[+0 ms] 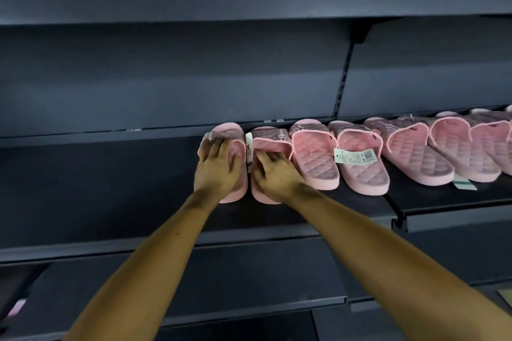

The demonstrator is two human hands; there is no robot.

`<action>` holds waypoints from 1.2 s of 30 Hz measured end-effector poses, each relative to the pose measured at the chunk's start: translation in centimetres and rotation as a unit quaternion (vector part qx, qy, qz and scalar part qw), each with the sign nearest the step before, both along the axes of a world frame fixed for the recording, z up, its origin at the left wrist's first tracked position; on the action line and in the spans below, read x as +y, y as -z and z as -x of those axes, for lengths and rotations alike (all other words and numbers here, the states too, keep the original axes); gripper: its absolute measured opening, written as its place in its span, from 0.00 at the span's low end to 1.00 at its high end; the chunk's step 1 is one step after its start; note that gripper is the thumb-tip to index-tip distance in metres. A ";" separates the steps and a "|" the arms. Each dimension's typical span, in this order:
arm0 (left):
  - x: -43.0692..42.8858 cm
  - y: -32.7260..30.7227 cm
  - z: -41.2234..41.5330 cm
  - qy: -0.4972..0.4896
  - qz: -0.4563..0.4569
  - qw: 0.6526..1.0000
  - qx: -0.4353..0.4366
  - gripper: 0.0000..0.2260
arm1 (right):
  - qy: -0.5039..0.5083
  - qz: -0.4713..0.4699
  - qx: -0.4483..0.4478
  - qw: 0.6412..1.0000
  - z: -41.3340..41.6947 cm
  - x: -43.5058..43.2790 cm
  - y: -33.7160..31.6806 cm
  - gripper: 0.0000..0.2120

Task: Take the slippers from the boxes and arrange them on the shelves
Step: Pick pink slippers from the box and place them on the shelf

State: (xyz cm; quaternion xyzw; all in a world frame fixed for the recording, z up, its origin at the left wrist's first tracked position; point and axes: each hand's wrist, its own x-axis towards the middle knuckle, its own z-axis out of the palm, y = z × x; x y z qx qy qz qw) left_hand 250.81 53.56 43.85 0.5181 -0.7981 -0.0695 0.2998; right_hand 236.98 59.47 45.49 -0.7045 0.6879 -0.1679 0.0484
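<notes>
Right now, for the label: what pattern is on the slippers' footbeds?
Quilted diamond pattern on the pink slippers, head view.

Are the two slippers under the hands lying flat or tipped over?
Flat. Both slippers sit soles down on the shelf, straps up.

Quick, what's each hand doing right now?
Left hand: open, pressed flat on the leftmost pink slipper.
Right hand: open, resting on the second slipper.

I have only the one view, from the head camera, wide-angle and facing forward and slightly down into a dark shelf at about chest height. It sits close: both forearms reach in from the bottom edge and fill the lower frame. The shelf above crosses the top of the frame, and lower tiers show beneath.
</notes>
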 end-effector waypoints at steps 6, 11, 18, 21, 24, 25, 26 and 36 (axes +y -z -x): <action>5.0 -0.9 0.6 0.008 0.000 1.000 -0.028 0.30 | -0.039 -0.031 0.099 0.994 1.1 2.6 -1.4 0.29; 7.6 -2.1 5.3 0.053 -0.007 0.993 -0.107 0.18 | -0.030 -0.029 0.115 0.992 6.3 6.2 -2.7 0.22; 9.1 0.8 8.7 0.027 -0.066 0.962 -0.265 0.22 | -0.017 -0.081 0.015 0.996 12.8 12.8 -2.3 0.22; 9.2 0.5 9.2 0.006 -0.109 0.963 -0.247 0.23 | -0.035 -0.080 0.009 0.996 12.5 13.3 -1.8 0.23; 9.6 0.5 9.3 -0.001 -0.116 0.963 -0.243 0.24 | -0.054 -0.091 0.021 0.994 11.5 12.9 -1.0 0.24; 9.8 0.5 9.4 -0.005 -0.119 0.963 -0.241 0.24 | -0.061 -0.088 0.024 0.994 11.2 12.6 -0.8 0.24; 9.9 0.4 9.5 -0.009 -0.123 0.964 -0.236 0.24 | -0.065 -0.079 0.028 0.994 10.9 12.4 -0.6 0.24; 8.6 0.3 10.4 -0.039 -0.143 0.961 -0.234 0.27 | -0.015 -0.062 0.050 0.997 9.9 9.1 -0.8 0.21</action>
